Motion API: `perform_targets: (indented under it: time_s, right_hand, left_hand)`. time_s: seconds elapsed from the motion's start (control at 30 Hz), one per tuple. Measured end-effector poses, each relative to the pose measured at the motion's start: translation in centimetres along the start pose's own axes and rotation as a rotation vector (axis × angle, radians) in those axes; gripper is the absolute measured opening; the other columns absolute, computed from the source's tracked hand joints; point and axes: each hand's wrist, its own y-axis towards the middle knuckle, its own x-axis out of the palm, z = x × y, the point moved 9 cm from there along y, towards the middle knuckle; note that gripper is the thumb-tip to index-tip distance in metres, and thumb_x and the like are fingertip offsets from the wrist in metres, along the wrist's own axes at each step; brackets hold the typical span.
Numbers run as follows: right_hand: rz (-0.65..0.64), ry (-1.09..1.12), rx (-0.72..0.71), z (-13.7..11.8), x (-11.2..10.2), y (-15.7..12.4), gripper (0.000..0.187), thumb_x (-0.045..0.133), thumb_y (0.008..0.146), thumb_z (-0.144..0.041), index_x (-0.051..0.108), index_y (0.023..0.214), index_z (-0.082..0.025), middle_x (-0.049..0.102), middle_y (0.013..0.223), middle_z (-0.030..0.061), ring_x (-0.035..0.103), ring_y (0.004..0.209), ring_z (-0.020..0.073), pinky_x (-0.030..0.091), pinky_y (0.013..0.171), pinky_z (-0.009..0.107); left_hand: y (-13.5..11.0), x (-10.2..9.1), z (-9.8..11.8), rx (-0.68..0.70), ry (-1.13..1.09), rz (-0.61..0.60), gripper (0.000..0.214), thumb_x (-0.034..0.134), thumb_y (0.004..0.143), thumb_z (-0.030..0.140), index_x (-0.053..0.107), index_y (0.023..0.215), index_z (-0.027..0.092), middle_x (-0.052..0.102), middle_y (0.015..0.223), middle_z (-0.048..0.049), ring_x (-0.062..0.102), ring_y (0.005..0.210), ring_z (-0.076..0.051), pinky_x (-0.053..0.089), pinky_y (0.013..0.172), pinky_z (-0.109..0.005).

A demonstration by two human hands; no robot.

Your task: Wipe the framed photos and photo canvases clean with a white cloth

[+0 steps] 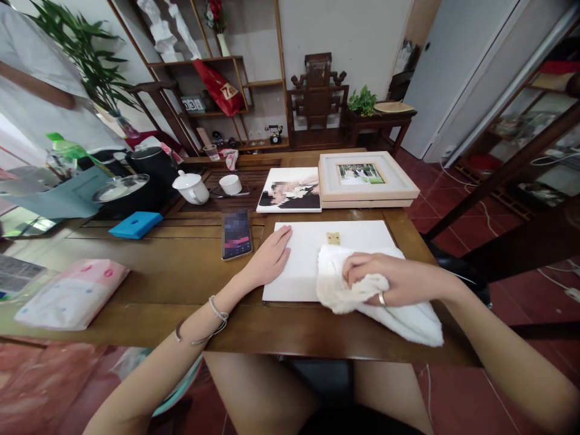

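The white panel [301, 269] lies flat on the wooden table [167, 284], in front of the person, with a small gold-coloured plate [333, 238] on its upper face. The left hand [270, 257] rests over the left edge of the panel, its fingers straight and together, gripping nothing. The right hand [387, 279] has its fingers curled into the white cloth [333, 281], holding a bunched part of it on the right side of the panel, while a loose tail reaches over the tabletop. In my judgement, the first danger is the small plate: it is just beyond the cloth, and if the cloth is pushed that way, its loops could catch there and pull the panel. The left hand lies only at one edge, so a strong sideways push from the right could turn the panel under it. The ring [381, 298] on the right hand might scratch the white surface if the cloth slips from between them. The phone [237, 234] is near the left forearm, and a careless elbow movement could knock it. The lower right corner of the panel is hidden beneath the cloth, so I cannot tell how well it is supported there.
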Motion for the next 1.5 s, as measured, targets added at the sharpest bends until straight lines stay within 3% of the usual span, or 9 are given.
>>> perform_targets:
  time_s: [0.17,0.33,0.47,0.67,0.9,0.97,1.27,1.37,1.5]
  right_hand:
    - [0.419,-0.262,0.182,6.7,-4.2,0.4,0.033,0.06,0.08,-0.024,0.061,0.112,-0.016,0.062,0.122,0.0135,0.054,0.117,0.0297,0.04,0.102,0.045]
    - [0.581,-0.423,0.236,8.5,-3.8,0.1,0.049,0.061,0.081,-0.029,0.056,0.127,-0.012,0.057,0.134,0.0187,0.049,0.126,0.0353,0.035,0.107,0.054]
    - [0.512,-0.289,0.136,7.1,-3.5,-0.7,0.043,0.057,0.077,-0.016,0.065,0.12,-0.018,0.065,0.127,0.0131,0.056,0.121,0.0334,0.041,0.104,0.053]
    - [0.263,0.234,0.039,6.7,-3.2,-1.8,0.039,0.07,0.079,-0.034,0.068,0.117,-0.027,0.068,0.124,0.0043,0.06,0.118,0.0268,0.043,0.106,0.045]
    - [0.726,-0.119,0.128,9.2,-4.8,0.0,0.034,0.067,0.081,-0.034,0.068,0.112,-0.021,0.056,0.137,0.0135,0.049,0.128,0.0333,0.037,0.108,0.055]
    - [0.731,-0.17,0.119,9.2,-4.8,-0.1,0.031,0.067,0.08,-0.034,0.068,0.108,-0.02,0.058,0.134,0.0157,0.048,0.129,0.0343,0.035,0.108,0.057]
    - [-0.062,0.331,-0.157,3.8,-1.5,-1.9,0.025,0.075,0.077,-0.043,0.068,0.089,-0.021,0.065,0.126,0.0101,0.056,0.121,0.0251,0.042,0.103,0.043]
    - [0.05,0.302,-0.097,4.9,-1.9,-1.0,0.028,0.075,0.076,-0.044,0.068,0.092,-0.022,0.063,0.128,0.0099,0.055,0.122,0.026,0.04,0.105,0.045]
    - [0.458,0.058,0.121,8.9,-4.0,-0.5,0.043,0.07,0.079,-0.042,0.062,0.117,-0.024,0.057,0.135,0.0104,0.05,0.127,0.0291,0.034,0.11,0.05]
  left_hand:
    - [0.0,0.0,0.0,-0.002,-0.006,-0.004,0.052,0.031,0.098,0.03,0.038,0.144,0.009,0.035,0.153,-0.018,0.032,0.143,-0.029,0.025,0.12,-0.049]
    - [0.1,0.0,0.0,-0.003,0.011,-0.007,0.052,0.03,0.098,0.03,0.038,0.144,0.006,0.034,0.153,-0.0191,0.032,0.143,-0.028,0.025,0.121,-0.047]
    - [0.0,0.0,0.0,-0.003,0.028,-0.006,0.052,0.03,0.098,0.03,0.038,0.144,0.007,0.035,0.154,-0.0185,0.032,0.143,-0.028,0.026,0.12,-0.048]
    - [0.0,0.0,0.0,0.015,0.03,0.012,0.051,0.03,0.098,0.03,0.038,0.144,0.009,0.036,0.153,-0.0176,0.034,0.143,-0.027,0.027,0.12,-0.048]
    - [0.1,0.0,0.0,0.008,0.033,0.0,0.052,0.03,0.098,0.031,0.039,0.144,0.009,0.037,0.153,-0.0171,0.034,0.143,-0.027,0.027,0.12,-0.048]
    - [0.1,0.0,0.0,0.001,0.041,-0.006,0.052,0.03,0.098,0.031,0.039,0.143,0.007,0.036,0.153,-0.0183,0.033,0.143,-0.028,0.027,0.12,-0.048]
    - [0.0,0.0,0.0,0.002,0.038,0.004,0.053,0.03,0.098,0.03,0.039,0.143,0.005,0.035,0.153,-0.0195,0.033,0.143,-0.028,0.027,0.12,-0.048]
    - [0.0,0.0,0.0,-0.002,0.029,0.005,0.053,0.031,0.097,0.03,0.039,0.143,0.006,0.036,0.153,-0.0192,0.033,0.143,-0.028,0.027,0.12,-0.048]
    - [0.0,0.0,0.0,0.005,0.028,0.007,0.052,0.031,0.097,0.03,0.039,0.144,0.007,0.036,0.153,-0.0183,0.033,0.143,-0.028,0.027,0.12,-0.048]
